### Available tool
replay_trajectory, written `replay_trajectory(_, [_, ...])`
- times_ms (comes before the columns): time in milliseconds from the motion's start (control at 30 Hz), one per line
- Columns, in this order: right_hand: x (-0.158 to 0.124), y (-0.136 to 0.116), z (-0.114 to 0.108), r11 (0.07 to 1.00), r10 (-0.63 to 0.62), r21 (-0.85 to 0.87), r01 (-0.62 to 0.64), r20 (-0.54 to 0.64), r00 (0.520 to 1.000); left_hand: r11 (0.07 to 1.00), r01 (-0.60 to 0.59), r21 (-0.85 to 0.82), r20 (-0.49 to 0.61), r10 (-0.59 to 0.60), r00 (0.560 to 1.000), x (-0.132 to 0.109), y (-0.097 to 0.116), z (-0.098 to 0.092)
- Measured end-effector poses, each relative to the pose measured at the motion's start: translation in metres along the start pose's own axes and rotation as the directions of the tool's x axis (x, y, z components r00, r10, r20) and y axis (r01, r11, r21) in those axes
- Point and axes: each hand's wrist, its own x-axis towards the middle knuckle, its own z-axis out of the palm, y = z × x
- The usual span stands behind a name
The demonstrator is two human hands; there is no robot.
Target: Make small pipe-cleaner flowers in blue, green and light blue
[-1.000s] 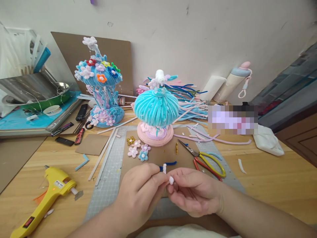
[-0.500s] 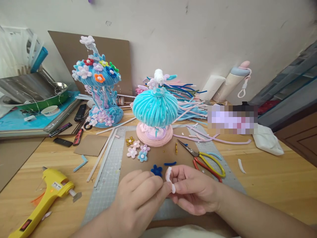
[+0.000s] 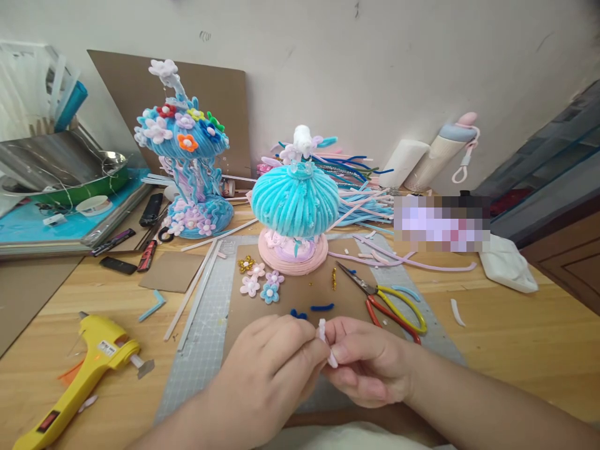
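Note:
A short piece of pale pipe cleaner (image 3: 322,331) is pinched between my two hands, low in the middle of the view. My left hand (image 3: 276,369) closes on it from the left, its fingers curled. From the right, my right hand (image 3: 365,359) grips it between thumb and forefinger. Just beyond my left fingers, a dark blue pipe-cleaner flower (image 3: 299,314) is partly hidden. Near it lies a short dark blue pipe-cleaner piece (image 3: 322,307). Farther off rests a small light blue flower (image 3: 270,293), grouped with several others, one of them a gold flower (image 3: 246,264).
A turquoise pipe-cleaner lamp (image 3: 295,200) stands on the cutting mat (image 3: 201,337). Pliers (image 3: 389,300) lie to the right. At left are a yellow glue gun (image 3: 94,362) and a flower-covered blue lamp (image 3: 187,144). Loose pipe cleaners (image 3: 365,206) are heaped behind.
Both hands stay on the pale pipe cleaner. My left hand has shifted slightly right and up, now covering more of the dark blue flower, and the piece looks straighter.

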Motion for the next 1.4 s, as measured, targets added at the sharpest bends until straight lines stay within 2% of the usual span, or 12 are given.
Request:
replay_trajectory(167, [0.002, 0.0, 0.0, 0.996, -0.021, -0.085, 0.014, -0.072, 0.997, 0.998, 0.034, 0.046, 0.115, -0.039, 0.993, -0.001, -0.002, 0.004])
replay_trajectory(333, [-0.001, -0.002, 0.0, 0.881, -0.271, -0.453, 0.135, -0.249, 0.93, 0.985, 0.168, 0.048, 0.274, -0.174, 0.946, 0.007, -0.002, 0.003])
replay_trajectory(467, [-0.007, -0.002, 0.005, 0.574, -0.435, -0.815, 0.081, -0.22, 0.873, 0.864, 0.463, -0.197, 0.447, -0.341, 0.827, 0.011, -0.004, -0.001])
replay_trajectory(567, [-0.009, 0.0, 0.009, 0.175, -0.528, -0.974, 0.141, 0.028, 0.849, 0.624, 0.69, -0.367, 0.645, -0.364, 0.672, 0.009, -0.008, -0.003])
replay_trajectory(633, [-0.009, 0.001, 0.01, 0.057, -0.522, -0.982, 0.182, 0.127, 0.843, 0.425, 0.787, -0.447, 0.748, -0.305, 0.589, 0.008, -0.009, -0.002])
replay_trajectory(700, [-0.008, 0.002, 0.01, 0.181, -0.534, -0.968, 0.174, 0.052, 0.844, 0.259, 0.806, -0.532, 0.756, -0.284, 0.59, 0.01, -0.007, 0.0])
replay_trajectory(833, [-0.004, 0.003, 0.008, 0.595, -0.531, -0.784, 0.177, -0.218, 0.819, 0.175, 0.651, -0.739, 0.559, -0.38, 0.737, 0.012, 0.004, 0.007])
replay_trajectory(900, [0.0, 0.004, 0.007, 0.71, -0.517, -0.663, 0.24, -0.258, 0.816, 0.306, 0.597, -0.742, 0.444, -0.443, 0.779, 0.01, 0.007, 0.011])
replay_trajectory(1000, [0.005, 0.006, 0.008, 0.845, -0.454, -0.436, 0.309, -0.279, 0.846, 0.68, 0.512, -0.525, 0.259, -0.445, 0.857, 0.003, 0.007, 0.013])
replay_trajectory(1100, [0.007, 0.007, 0.009, 0.918, -0.379, -0.236, 0.318, -0.291, 0.878, 0.881, 0.361, -0.307, 0.087, -0.352, 0.932, -0.003, 0.002, 0.015])
replay_trajectory(1200, [0.007, 0.007, 0.01, 0.938, -0.345, -0.137, 0.319, -0.262, 0.901, 0.938, 0.261, -0.228, -0.058, -0.281, 0.958, -0.005, 0.0, 0.017])
replay_trajectory(1400, [0.007, 0.008, 0.007, 0.924, -0.36, -0.205, 0.322, -0.183, 0.915, 0.789, 0.416, -0.452, 0.048, -0.444, 0.895, 0.005, 0.004, 0.012])
